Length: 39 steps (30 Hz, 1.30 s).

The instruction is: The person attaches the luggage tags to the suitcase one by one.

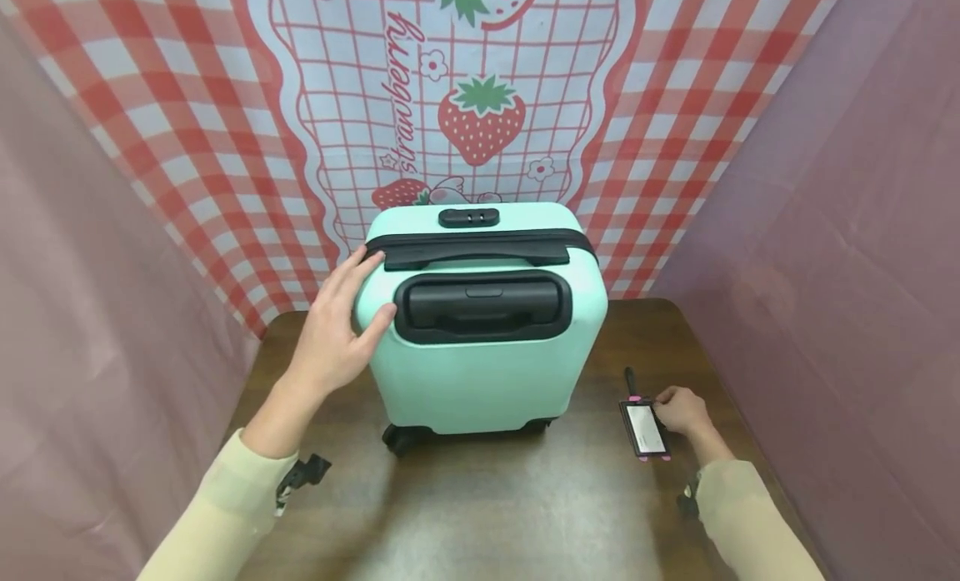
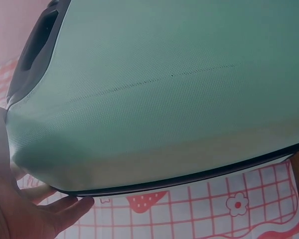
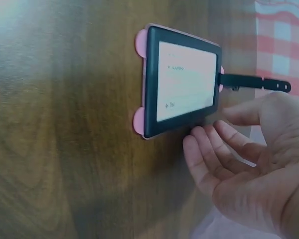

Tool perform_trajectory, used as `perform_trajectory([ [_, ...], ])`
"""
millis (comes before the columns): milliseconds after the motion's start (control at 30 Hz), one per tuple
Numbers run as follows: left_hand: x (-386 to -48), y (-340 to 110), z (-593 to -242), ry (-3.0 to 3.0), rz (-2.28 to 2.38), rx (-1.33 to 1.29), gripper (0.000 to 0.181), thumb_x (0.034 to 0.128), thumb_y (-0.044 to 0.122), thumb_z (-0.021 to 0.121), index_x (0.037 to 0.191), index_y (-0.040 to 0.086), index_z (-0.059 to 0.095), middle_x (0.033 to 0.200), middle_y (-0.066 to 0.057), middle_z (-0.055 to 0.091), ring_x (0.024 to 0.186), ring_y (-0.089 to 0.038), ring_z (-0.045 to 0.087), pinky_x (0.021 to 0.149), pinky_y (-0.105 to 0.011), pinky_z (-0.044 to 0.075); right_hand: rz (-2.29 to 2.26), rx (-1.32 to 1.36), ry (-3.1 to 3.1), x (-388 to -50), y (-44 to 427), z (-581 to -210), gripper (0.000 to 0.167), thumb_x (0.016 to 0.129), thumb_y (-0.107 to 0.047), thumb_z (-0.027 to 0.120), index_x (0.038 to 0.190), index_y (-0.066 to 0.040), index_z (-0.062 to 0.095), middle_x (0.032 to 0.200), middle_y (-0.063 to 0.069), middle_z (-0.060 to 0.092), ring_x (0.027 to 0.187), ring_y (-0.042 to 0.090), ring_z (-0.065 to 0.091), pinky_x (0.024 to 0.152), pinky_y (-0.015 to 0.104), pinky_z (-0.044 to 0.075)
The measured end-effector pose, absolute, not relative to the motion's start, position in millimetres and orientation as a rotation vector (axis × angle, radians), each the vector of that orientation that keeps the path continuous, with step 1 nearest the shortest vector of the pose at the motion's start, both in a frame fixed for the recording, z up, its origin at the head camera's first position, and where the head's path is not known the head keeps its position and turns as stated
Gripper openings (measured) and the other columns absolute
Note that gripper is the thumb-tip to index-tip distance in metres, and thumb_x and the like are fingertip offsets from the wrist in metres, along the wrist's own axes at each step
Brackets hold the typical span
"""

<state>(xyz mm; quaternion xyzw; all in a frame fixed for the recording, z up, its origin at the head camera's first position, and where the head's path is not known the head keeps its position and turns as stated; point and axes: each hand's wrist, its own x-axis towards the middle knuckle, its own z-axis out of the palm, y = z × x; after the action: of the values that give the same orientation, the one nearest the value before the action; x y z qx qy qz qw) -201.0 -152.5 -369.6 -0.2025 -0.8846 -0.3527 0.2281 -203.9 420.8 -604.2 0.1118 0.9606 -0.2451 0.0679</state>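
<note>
Head view, and the left hand (image 1: pixel 330 331) is spread wide over the upper left corner of the mint suitcase (image 1: pixel 480 385), thumb by the black handle recess (image 1: pixel 483 306), fingertips up near the dark seam! Right of the case, well apart from it on the wooden table (image 1: pixel 465 510), there's the luggage tag (image 1: pixel 647 428), its black strap (image 1: pixel 630 382) pointing away from the person. Right hand (image 1: pixel 682 412) is at the tag's strap end, fingers bent, thumb and forefinger drawn close by the corner; whether they actually pinch it, I can't tell! Over to the right wrist camera: print on the white card is too blurred to read, and the palm runs off the edge. Left wrist camera crops its palm and much of the case.
</note>
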Motion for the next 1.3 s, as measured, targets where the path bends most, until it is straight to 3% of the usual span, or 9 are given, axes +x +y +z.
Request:
perform_trajectory([
  [167,-201.1,-153.0,-369.8,-2.433,-0.975,-0.549,0.069,0.0980,0.034,0.069,0.162,0.020,0.047,0.171,-0.014,0.038,0.154,-0.041,0.041,0.119,-0.069,0.040,-0.891,0.456,2.823,-212.1,423.3,-607.0,0.048,0.107,-0.027,0.049,0.113,0.017,0.065,0.095,0.029,0.073,0.071,0.024,0.074,0.064,0.032,0.061],
  [267,-201.4,-152.3,-370.0,-2.436,-0.972,-0.546,0.069,0.0978,0.035,0.069,0.162,0.020,0.046,0.171,-0.014,0.038,0.154,-0.041,0.041,0.119,-0.069,0.040,-0.929,0.498,2.787,-215.3,421.6,-608.3,0.056,0.108,-0.038,0.054,0.113,0.015,0.068,0.095,0.027,0.072,0.069,0.019,0.072,0.061,0.030,0.062],
  [400,-202.1,-151.1,-370.7,-2.439,-0.969,-0.548,0.070,0.0979,0.035,0.069,0.162,0.021,0.046,0.172,-0.014,0.038,0.154,-0.041,0.041,0.119,-0.070,0.040,-0.902,0.499,2.774,-215.2,419.6,-606.8,0.055,0.100,-0.045,0.070,0.106,0.010,0.073,0.098,0.025,0.072,0.071,0.019,0.070,0.060,0.029,0.061],
  [567,-202.5,-150.9,-372.1,-2.436,-0.972,-0.547,0.070,0.0978,0.035,0.068,0.162,0.021,0.046,0.172,-0.014,0.038,0.155,-0.041,0.040,0.120,-0.071,0.038,-0.811,0.358,2.806,-213.2,416.7,-600.6,0.050,0.091,-0.043,0.083,0.100,0.005,0.073,0.095,0.020,0.074,0.079,0.025,0.068,0.066,0.033,0.057],
  [800,-202.5,-151.5,-373.5,-2.420,-0.979,-0.548,0.069,0.0977,0.034,0.068,0.162,0.021,0.046,0.171,-0.014,0.038,0.155,-0.041,0.040,0.121,-0.071,0.036,-0.677,0.054,2.964,-202.2,405.5,-611.3,0.036,0.097,-0.031,0.077,0.098,0.004,0.068,0.086,0.015,0.068,0.078,0.025,0.063,0.069,0.041,0.052],
  [1033,-201.6,-150.8,-371.5,-2.417,-0.981,-0.544,0.069,0.0980,0.034,0.068,0.162,0.021,0.046,0.171,-0.014,0.038,0.155,-0.041,0.040,0.120,-0.071,0.037,-0.566,-0.151,2.975,-193.7,405.1,-616.7,0.033,0.100,-0.023,0.073,0.100,0.007,0.059,0.098,0.020,0.058,0.089,0.030,0.056,0.082,0.052,0.051],
  [1233,-201.6,-149.7,-372.2,-2.424,-0.988,-0.537,0.069,0.0982,0.034,0.068,0.162,0.020,0.046,0.171,-0.015,0.038,0.154,-0.042,0.040,0.120,-0.072,0.037,-0.476,-0.345,2.978,-189.8,401.0,-614.0,0.031,0.103,-0.018,0.069,0.078,-0.004,0.056,0.073,0.005,0.055,0.076,0.019,0.047,0.072,0.038,0.044],
  [1300,-202.1,-148.3,-372.5,-2.422,-0.996,-0.545,0.069,0.0983,0.034,0.068,0.162,0.020,0.045,0.171,-0.015,0.038,0.155,-0.042,0.040,0.121,-0.071,0.036,-0.452,-0.365,3.008,-188.0,400.2,-613.4,0.031,0.103,-0.017,0.069,0.077,-0.005,0.056,0.071,0.003,0.054,0.074,0.017,0.047,0.069,0.036,0.043],
])
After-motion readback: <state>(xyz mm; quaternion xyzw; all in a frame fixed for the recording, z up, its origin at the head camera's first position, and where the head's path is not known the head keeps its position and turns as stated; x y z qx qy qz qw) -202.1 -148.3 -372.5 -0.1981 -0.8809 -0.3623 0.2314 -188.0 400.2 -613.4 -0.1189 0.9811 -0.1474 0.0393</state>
